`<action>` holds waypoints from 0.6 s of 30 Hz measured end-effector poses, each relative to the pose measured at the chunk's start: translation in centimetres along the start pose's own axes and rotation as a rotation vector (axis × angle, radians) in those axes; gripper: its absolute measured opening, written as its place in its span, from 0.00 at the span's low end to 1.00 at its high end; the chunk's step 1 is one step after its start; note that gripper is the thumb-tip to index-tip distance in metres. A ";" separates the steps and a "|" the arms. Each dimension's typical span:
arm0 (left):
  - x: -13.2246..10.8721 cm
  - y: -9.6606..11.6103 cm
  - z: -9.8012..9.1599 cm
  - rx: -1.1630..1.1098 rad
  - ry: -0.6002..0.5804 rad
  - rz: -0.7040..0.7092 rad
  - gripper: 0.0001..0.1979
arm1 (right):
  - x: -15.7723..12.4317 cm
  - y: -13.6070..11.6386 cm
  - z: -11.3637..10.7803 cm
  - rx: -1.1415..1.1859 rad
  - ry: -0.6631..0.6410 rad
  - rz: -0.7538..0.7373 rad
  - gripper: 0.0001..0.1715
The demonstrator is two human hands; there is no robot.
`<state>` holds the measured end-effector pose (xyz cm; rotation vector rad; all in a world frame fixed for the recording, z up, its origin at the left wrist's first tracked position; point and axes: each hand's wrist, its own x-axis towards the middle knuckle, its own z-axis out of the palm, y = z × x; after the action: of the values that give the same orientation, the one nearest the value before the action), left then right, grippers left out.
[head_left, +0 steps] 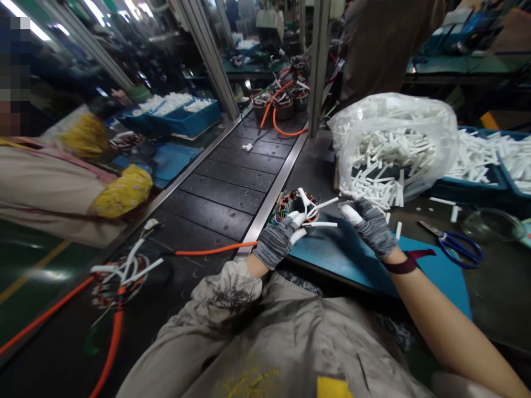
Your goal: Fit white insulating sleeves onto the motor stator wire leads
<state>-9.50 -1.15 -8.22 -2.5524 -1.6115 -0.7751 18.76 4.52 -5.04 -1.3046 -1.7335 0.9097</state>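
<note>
My left hand (279,237), in a grey striped glove with white fingertips, is closed at the near side of a wound copper coil part (292,202). White sleeves (321,205) stick out from this part beside my fingers. What the fingers grip is too small to make out. To the right, my right hand (369,224), gloved alike, has its fingers bent together near the loose white tubes (384,190); whether a tube is between them is hidden. A blue mat (344,254) lies beneath both hands.
A plastic bag of white tubes (398,138) and blue bins (477,182) stand at the right, with blue scissors (460,249) nearer. On the conveyor (224,188) at left lies another coil part (120,279) with orange tubing. A person's yellow sleeve (124,190) is across it.
</note>
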 end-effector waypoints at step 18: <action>2.0 1.5 -2.4 0.175 -0.224 -0.010 0.20 | 5.9 -3.3 3.6 -0.336 -0.364 -0.046 0.13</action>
<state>-8.46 -0.83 -4.88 -2.5815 -1.6662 -0.3398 13.13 9.15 -2.81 -1.3615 -2.2682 0.8977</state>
